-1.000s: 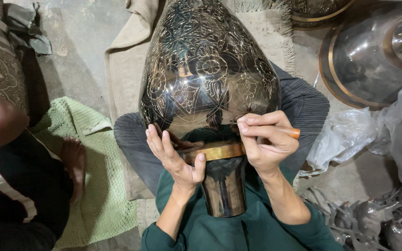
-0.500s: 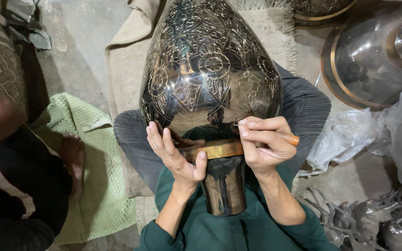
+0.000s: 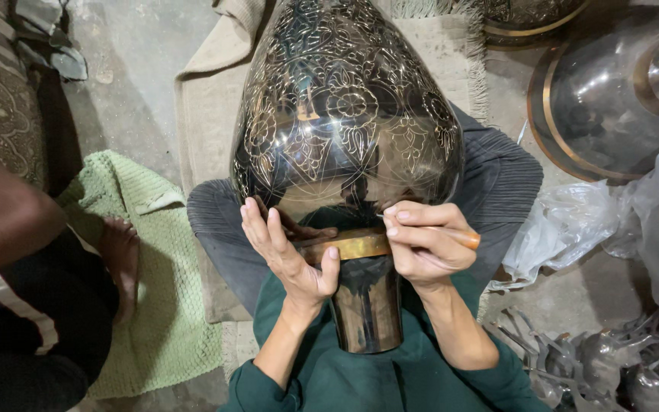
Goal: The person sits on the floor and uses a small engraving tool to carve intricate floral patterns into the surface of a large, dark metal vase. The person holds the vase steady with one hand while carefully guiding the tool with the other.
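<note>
Vase [image 3: 345,122]: one large dark metal vessel, engraved with floral patterns, is laid across the lap, with its neck [image 3: 366,301] pointed toward the wearer and a brass band [image 3: 348,246] at the shoulder.
Left hand [image 3: 287,255]: one; the fingers are spread wide and the palm is pressed against the vase beside the brass band.
Right hand [image 3: 421,244]: one; it is closed around a thin tool with an orange handle [image 3: 463,239], whose tip is hidden behind the fingers at the vase surface.
Cloths: two are counted, a beige cloth [image 3: 207,91] under the legs and a green mat [image 3: 154,305] on the left.
Other person: one bare foot [image 3: 120,255] is rested on the green mat; an arm [image 3: 1,217] fills the left edge.
Metalware: one round polished vessel [image 3: 612,99] is seen at the upper right, and plastic wrap [image 3: 573,225] lies just below it.
Obstruction: the view of the lap is blocked by the vase body.
</note>
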